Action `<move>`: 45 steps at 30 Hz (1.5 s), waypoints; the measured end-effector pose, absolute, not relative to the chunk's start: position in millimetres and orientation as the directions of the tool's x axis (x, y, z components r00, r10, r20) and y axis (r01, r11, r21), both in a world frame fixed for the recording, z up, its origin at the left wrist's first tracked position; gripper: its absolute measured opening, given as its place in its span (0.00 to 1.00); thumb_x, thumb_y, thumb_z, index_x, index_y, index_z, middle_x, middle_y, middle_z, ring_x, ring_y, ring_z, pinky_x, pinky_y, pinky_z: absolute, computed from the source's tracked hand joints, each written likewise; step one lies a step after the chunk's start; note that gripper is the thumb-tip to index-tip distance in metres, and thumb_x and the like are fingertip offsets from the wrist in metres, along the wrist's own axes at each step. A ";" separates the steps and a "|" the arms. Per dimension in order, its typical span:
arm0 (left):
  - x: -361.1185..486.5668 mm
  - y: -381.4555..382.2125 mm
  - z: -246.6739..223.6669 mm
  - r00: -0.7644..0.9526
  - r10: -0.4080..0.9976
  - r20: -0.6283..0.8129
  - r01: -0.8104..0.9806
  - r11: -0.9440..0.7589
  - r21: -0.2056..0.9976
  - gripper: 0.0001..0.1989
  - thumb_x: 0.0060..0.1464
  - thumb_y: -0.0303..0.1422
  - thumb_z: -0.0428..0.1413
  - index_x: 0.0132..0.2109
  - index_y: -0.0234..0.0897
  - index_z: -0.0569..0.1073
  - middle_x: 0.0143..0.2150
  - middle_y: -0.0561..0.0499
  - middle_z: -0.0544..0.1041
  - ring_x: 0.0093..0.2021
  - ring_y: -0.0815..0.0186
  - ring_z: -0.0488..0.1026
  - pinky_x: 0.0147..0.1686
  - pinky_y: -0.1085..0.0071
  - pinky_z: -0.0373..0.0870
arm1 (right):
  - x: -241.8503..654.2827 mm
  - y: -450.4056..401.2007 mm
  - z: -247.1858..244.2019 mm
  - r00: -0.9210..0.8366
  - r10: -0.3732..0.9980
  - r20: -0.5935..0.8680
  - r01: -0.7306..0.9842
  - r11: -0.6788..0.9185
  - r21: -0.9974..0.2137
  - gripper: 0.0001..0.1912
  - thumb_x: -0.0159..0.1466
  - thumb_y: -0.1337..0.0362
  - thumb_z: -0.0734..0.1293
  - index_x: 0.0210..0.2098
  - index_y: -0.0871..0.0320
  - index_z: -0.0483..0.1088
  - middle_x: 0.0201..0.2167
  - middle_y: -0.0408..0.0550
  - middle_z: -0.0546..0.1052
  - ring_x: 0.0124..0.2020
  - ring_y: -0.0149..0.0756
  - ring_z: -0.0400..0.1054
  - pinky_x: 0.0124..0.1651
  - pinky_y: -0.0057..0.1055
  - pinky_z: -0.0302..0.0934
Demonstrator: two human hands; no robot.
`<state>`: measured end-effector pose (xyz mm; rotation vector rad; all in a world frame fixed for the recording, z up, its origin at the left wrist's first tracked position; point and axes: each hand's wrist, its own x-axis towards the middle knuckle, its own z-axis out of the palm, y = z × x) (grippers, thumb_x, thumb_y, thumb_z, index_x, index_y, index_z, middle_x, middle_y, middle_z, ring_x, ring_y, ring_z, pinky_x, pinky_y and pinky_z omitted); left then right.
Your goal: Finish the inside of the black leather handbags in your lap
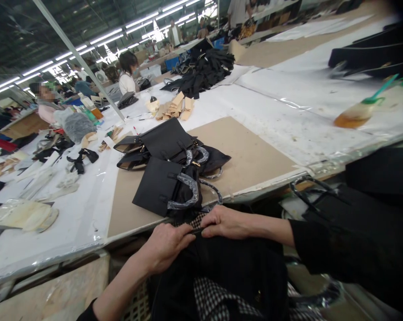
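Observation:
In front of me, below the table edge, is a black handbag (241, 261) with a small gold mark. A plastic-wrapped handle (331, 292) shows at its lower right. My left hand (169, 243) pinches the bag's top edge between thumb and fingers. Close beside it, my right hand (226, 223) grips the same edge, fingers closed. Black-and-white checked cloth (217, 298) shows below the bag and behind my hands. Just beyond them, several black handbags (157, 185) with plastic-wrapped handles lie in a pile on a brown board (248, 147).
A blurred bottle of amber liquid (355, 115) is on the white tabletop (271, 100) at right. Black pieces (204, 67) and tan pieces (176, 107) lie farther back. More black bags (364, 209) are at my right. People sit across the table. A pole (81, 62) rises at left.

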<state>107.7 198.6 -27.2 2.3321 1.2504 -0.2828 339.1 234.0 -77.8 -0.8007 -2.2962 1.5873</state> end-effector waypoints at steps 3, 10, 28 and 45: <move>112.4 198.9 -25.8 0.574 0.720 -0.391 0.819 -0.516 0.252 0.15 0.67 0.41 0.46 0.49 0.42 0.74 0.39 0.48 0.81 0.37 0.57 0.78 0.33 0.70 0.62 | 338.4 234.2 -77.6 -0.812 0.573 -0.113 0.331 0.293 -0.897 0.10 0.63 0.63 0.65 0.31 0.62 0.76 0.23 0.40 0.68 0.26 0.29 0.60 0.29 0.24 0.53; 117.0 201.8 -28.9 0.627 0.706 -0.331 0.779 -0.571 0.257 0.12 0.65 0.39 0.49 0.40 0.38 0.75 0.36 0.49 0.80 0.36 0.60 0.76 0.32 0.71 0.60 | 339.6 233.5 -78.0 -0.841 0.539 -0.042 0.334 0.458 -0.824 0.13 0.66 0.58 0.66 0.43 0.59 0.76 0.35 0.48 0.79 0.35 0.38 0.71 0.37 0.28 0.59; 112.6 196.9 -29.0 0.499 0.786 -0.366 0.771 -0.209 0.602 0.14 0.64 0.39 0.48 0.34 0.38 0.73 0.29 0.55 0.72 0.29 0.68 0.67 0.29 0.74 0.55 | 337.1 241.3 -88.3 -0.880 0.474 -0.019 0.194 0.323 -0.926 0.13 0.68 0.59 0.62 0.39 0.61 0.75 0.30 0.43 0.73 0.30 0.31 0.63 0.34 0.26 0.56; 107.2 196.5 -12.1 0.501 0.758 -0.417 0.838 -0.305 0.452 0.14 0.60 0.30 0.46 0.38 0.36 0.77 0.33 0.48 0.79 0.33 0.63 0.74 0.32 0.73 0.61 | 319.5 240.6 -81.8 -0.895 0.445 -0.027 0.277 0.509 -0.815 0.12 0.67 0.64 0.58 0.35 0.61 0.72 0.26 0.43 0.70 0.27 0.32 0.62 0.32 0.27 0.54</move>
